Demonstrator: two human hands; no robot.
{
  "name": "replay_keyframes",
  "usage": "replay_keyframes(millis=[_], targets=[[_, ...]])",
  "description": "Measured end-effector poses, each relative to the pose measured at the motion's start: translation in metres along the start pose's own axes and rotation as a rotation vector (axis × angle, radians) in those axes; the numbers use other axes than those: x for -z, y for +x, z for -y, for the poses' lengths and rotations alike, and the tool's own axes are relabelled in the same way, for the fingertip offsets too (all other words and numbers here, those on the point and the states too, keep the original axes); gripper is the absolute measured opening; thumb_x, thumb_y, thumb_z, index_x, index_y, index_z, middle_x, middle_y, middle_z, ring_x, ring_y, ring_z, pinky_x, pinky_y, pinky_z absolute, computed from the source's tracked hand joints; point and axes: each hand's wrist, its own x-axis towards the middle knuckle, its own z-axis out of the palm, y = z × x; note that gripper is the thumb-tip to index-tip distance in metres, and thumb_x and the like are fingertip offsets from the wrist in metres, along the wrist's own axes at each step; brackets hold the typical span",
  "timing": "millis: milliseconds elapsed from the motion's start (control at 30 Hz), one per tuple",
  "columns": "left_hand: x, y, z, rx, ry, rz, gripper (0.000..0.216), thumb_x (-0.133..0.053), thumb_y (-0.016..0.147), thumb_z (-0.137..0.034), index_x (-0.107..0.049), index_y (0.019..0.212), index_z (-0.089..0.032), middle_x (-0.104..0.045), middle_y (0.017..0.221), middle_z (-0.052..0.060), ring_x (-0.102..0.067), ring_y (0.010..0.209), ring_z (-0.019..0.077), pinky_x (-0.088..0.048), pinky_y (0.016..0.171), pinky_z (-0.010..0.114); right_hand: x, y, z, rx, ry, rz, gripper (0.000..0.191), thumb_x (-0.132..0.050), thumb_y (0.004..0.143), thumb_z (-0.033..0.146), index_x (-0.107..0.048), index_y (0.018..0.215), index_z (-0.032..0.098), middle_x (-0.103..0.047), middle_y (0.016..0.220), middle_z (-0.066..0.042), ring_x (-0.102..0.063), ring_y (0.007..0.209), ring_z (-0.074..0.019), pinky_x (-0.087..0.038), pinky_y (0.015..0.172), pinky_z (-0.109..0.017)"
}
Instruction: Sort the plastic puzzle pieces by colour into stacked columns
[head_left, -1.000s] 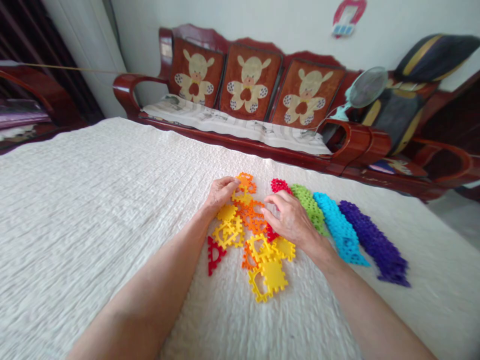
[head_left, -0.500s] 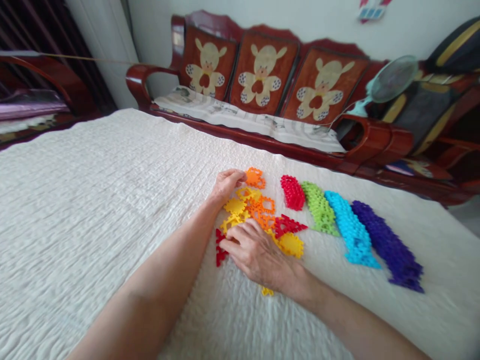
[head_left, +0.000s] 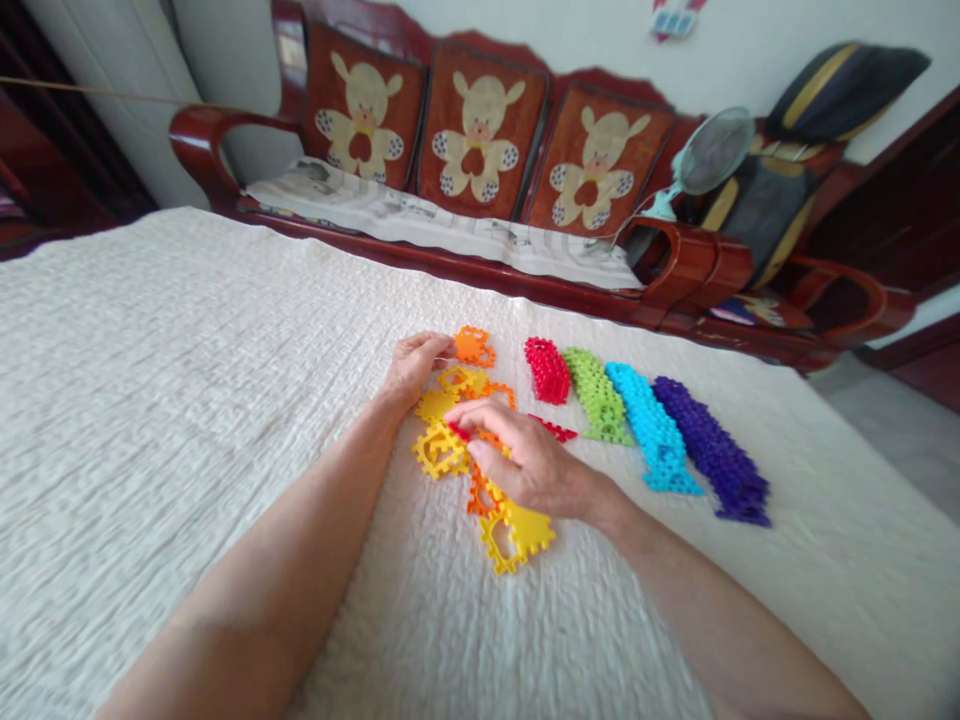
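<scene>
Loose heap of yellow and orange pieces (head_left: 480, 450) lies on the white quilted bed cover (head_left: 187, 380). Right hand (head_left: 517, 460) rests over the heap, fingers curled, pinching a red piece (head_left: 459, 431) at the fingertips. Left hand (head_left: 411, 365) sits at the heap's far-left edge, fingers bent onto an orange piece (head_left: 472, 346). Right of the heap: sorted rows, red (head_left: 546, 368), green (head_left: 596, 393), blue (head_left: 651, 428), purple (head_left: 711, 450).

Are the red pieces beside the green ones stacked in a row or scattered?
Stacked: the red pieces form one tight row beside the green row.
</scene>
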Motion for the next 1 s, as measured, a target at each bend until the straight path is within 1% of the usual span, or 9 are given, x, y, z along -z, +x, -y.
replay_keyframes(millis=[133, 233, 300, 433, 500, 600, 700, 800, 1000], targets=[[0.0, 0.0, 0.001, -0.014, 0.009, 0.014, 0.023, -0.067, 0.061, -0.038, -0.067, 0.064, -0.016, -0.067, 0.069, 0.004, -0.062, 0.07, 0.0157, -0.048, 0.065, 0.025, 0.022, 0.003, -0.024, -0.277, 0.033, -0.179, 0.022, -0.041, 0.091, 0.025, -0.056, 0.105, 0.018, -0.066, 0.092, -0.003, -0.061, 0.08, -0.0144, -0.05, 0.073, -0.029], [0.0, 0.001, 0.002, -0.018, 0.034, 0.023, 0.024, -0.067, 0.061, -0.04, -0.067, 0.064, -0.016, -0.067, 0.069, 0.004, -0.062, 0.069, 0.0153, -0.048, 0.064, 0.025, 0.036, 0.004, -0.042, -0.355, -0.026, -0.246, 0.022, -0.041, 0.088, 0.023, -0.057, 0.103, 0.018, -0.066, 0.086, -0.002, -0.061, 0.074, -0.0145, -0.05, 0.069, -0.029], [0.001, 0.001, 0.003, -0.018, 0.04, 0.021, 0.024, -0.068, 0.062, -0.04, -0.068, 0.065, -0.016, -0.068, 0.068, 0.004, -0.062, 0.068, 0.0151, -0.048, 0.063, 0.025, 0.05, 0.002, -0.051, -0.371, -0.126, -0.275, 0.025, -0.042, 0.087, 0.022, -0.058, 0.106, 0.019, -0.067, 0.09, -0.004, -0.062, 0.079, -0.0163, -0.05, 0.074, -0.031], [0.001, 0.001, 0.004, -0.018, 0.045, 0.012, 0.024, -0.068, 0.062, -0.04, -0.069, 0.065, -0.016, -0.069, 0.068, 0.005, -0.062, 0.067, 0.0152, -0.048, 0.063, 0.025, 0.082, -0.005, -0.065, -0.343, -0.456, -0.35, 0.03, -0.041, 0.087, 0.019, -0.063, 0.107, 0.02, -0.067, 0.105, -0.008, -0.061, 0.1, -0.0209, -0.046, 0.09, -0.036], [0.001, 0.001, 0.004, -0.015, 0.052, 0.014, 0.025, -0.069, 0.063, -0.041, -0.069, 0.065, -0.016, -0.069, 0.069, 0.005, -0.062, 0.067, 0.015, -0.048, 0.064, 0.025, 0.092, -0.01, -0.073, -0.34, -0.575, -0.362, 0.031, -0.04, 0.087, 0.018, -0.063, 0.107, 0.019, -0.066, 0.106, -0.009, -0.061, 0.101, -0.0215, -0.045, 0.091, -0.036], [0.001, 0.001, 0.004, -0.01, 0.062, 0.014, 0.025, -0.069, 0.062, -0.042, -0.069, 0.066, -0.017, -0.07, 0.069, 0.004, -0.061, 0.067, 0.0148, -0.048, 0.065, 0.025, 0.095, -0.017, -0.085, -0.41, -0.643, -0.337, 0.031, -0.044, 0.085, 0.016, -0.06, 0.112, 0.018, -0.068, 0.101, -0.008, -0.062, 0.093, -0.0199, -0.046, 0.084, -0.032], [0.001, 0.001, 0.005, -0.017, 0.072, 0.019, 0.024, -0.069, 0.063, -0.041, -0.07, 0.065, -0.017, -0.069, 0.068, 0.004, -0.061, 0.066, 0.0145, -0.047, 0.065, 0.024, 0.092, -0.019, -0.091, -0.432, -0.628, -0.212, 0.025, -0.045, 0.084, 0.013, -0.061, 0.103, 0.018, -0.068, 0.092, -0.004, -0.061, 0.083, -0.0165, -0.044, 0.077, -0.028], [0.002, 0.003, 0.008, -0.016, 0.075, 0.024, 0.025, -0.069, 0.063, -0.043, -0.07, 0.064, -0.017, -0.069, 0.068, 0.004, -0.061, 0.066, 0.0144, -0.047, 0.064, 0.024, 0.089, -0.02, -0.092, -0.386, -0.645, -0.112, 0.02, -0.046, 0.084, 0.01, -0.062, 0.092, 0.018, -0.066, 0.09, -0.004, -0.059, 0.085, -0.016, -0.041, 0.079, -0.026], [0.003, 0.006, 0.013, -0.02, 0.071, 0.035, 0.028, -0.069, 0.064, -0.045, -0.069, 0.065, -0.017, -0.069, 0.067, 0.004, -0.062, 0.066, 0.0147, -0.047, 0.064, 0.025, 0.086, -0.022, -0.098, -0.383, -0.666, -0.072, 0.021, -0.048, 0.082, 0.006, -0.064, 0.09, 0.017, -0.063, 0.09, -0.005, -0.058, 0.085, -0.0155, -0.041, 0.08, -0.027]])
